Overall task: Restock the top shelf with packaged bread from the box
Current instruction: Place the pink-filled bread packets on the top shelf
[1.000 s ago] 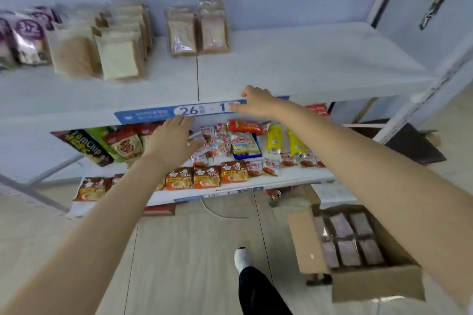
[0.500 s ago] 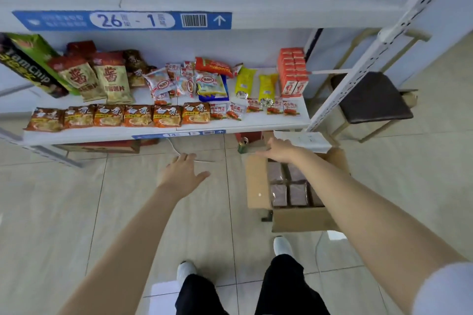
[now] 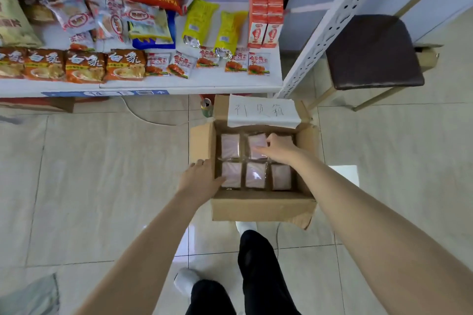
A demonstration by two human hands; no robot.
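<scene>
The right hand (image 3: 277, 148) reaches into the open cardboard box (image 3: 261, 206) on the floor, fingers curled down onto a bread packet (image 3: 256, 144) in the far row; whether it has a firm grip on that packet cannot be told. The left hand (image 3: 202, 181) rests spread and loose over the box's left wall, its thumb lying against the near-left bread packet (image 3: 231, 174), holding nothing.

Inside the box the clear-wrapped packets lie flat in two rows, with three visible along the near edge and two more visible along the far edge, the right hand covering the far-right corner. A far flap (image 3: 263, 112) stands folded back, bearing a white paper with handwritten characters.

Just beyond the box's far-left corner a drink can (image 3: 206, 107) stands on the tiled floor (image 3: 102, 174). Above it runs the lower shelf (image 3: 192, 84), with orange noodle packs (image 3: 84, 66) along its front edge, small red-and-white sachets (image 3: 258, 62) toward its right end, yellow packets (image 3: 202, 20) behind them, and red cartons (image 3: 267, 7) stacked at the right edge. To the right of the shelf's upright stands a dark-seated stool (image 3: 373, 51). The person's dark trouser leg (image 3: 258, 263) and white shoes show below the box.
</scene>
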